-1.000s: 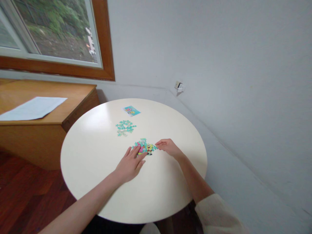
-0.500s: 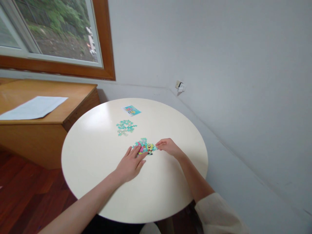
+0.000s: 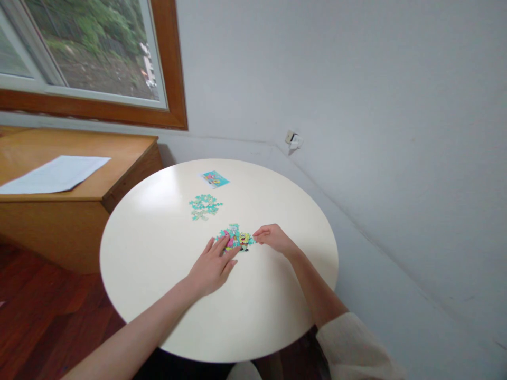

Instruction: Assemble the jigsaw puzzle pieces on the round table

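A partly joined jigsaw puzzle point(image 3: 234, 230) with turquoise, pink and yellow cartoon figures lies on the round white table point(image 3: 253, 316). My left hand point(image 3: 214, 265) rests on its left and lower part with fingers spread, covering some of the picture. At the puzzle's right edge, my right hand point(image 3: 274, 236) has thumb and fingertips pinched together on a small turquoise puzzle piece point(image 3: 254, 240), which the fingers partly hide. Beyond the joined part lies a cluster of loose puzzle pieces point(image 3: 206, 205), mostly turquoise with a few pale ones.
Near the table's far edge lies a small picture card point(image 3: 215, 179) in similar colours. To the left, a wooden cabinet point(image 3: 130, 163) with a white sheet point(image 3: 59, 173) on it stands under the window. A wall outlet point(image 3: 293, 140) with a plug is behind the table.
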The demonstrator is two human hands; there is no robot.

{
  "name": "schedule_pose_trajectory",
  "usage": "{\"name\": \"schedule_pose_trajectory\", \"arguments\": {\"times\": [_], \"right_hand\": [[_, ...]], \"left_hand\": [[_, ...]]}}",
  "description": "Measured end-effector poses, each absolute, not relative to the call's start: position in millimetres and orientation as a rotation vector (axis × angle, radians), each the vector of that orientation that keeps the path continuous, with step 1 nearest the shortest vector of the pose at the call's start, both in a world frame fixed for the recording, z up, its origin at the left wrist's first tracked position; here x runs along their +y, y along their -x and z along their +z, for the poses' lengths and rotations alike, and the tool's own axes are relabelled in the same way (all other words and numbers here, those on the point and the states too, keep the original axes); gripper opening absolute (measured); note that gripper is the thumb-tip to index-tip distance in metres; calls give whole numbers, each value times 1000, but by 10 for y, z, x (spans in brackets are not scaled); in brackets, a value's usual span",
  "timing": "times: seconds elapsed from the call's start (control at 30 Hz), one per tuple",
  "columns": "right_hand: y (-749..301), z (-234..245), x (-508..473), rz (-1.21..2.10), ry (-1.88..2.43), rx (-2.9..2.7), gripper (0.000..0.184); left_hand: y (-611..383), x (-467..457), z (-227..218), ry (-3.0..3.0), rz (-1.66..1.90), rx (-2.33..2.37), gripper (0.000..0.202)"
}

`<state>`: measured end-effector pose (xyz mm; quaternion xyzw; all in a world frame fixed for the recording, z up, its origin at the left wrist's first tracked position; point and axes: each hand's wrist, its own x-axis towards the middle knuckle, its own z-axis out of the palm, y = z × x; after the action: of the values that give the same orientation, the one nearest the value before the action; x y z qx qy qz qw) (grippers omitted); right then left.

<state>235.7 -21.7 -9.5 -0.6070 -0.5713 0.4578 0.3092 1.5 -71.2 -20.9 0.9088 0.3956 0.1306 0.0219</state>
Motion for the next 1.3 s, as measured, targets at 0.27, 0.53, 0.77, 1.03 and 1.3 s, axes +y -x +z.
{"name": "schedule_pose_trajectory", "arguments": {"times": [0.27, 0.53, 0.77, 1.03, 1.3], "right_hand": [[-2338, -91, -218, 1195, 1624, -1530, 6], [-2317, -60, -224, 1194, 1625, -1541, 5], [-2331, -65, -226, 1165, 1643, -1559, 6], [-2350, -96, -214, 1164, 1622, -1570, 8], [-2352, -129, -184, 1160, 1638, -1574, 7]], "left_hand": [[-19, -708, -248, -2805, 462, 1226, 43], [-23, -705, -233, -2816, 422, 1234, 43], [-22, -705, -240, -2798, 437, 1233, 43], [-30, -701, -253, -2794, 436, 1229, 43], [-29, -695, -272, -2805, 421, 1241, 43]]}}
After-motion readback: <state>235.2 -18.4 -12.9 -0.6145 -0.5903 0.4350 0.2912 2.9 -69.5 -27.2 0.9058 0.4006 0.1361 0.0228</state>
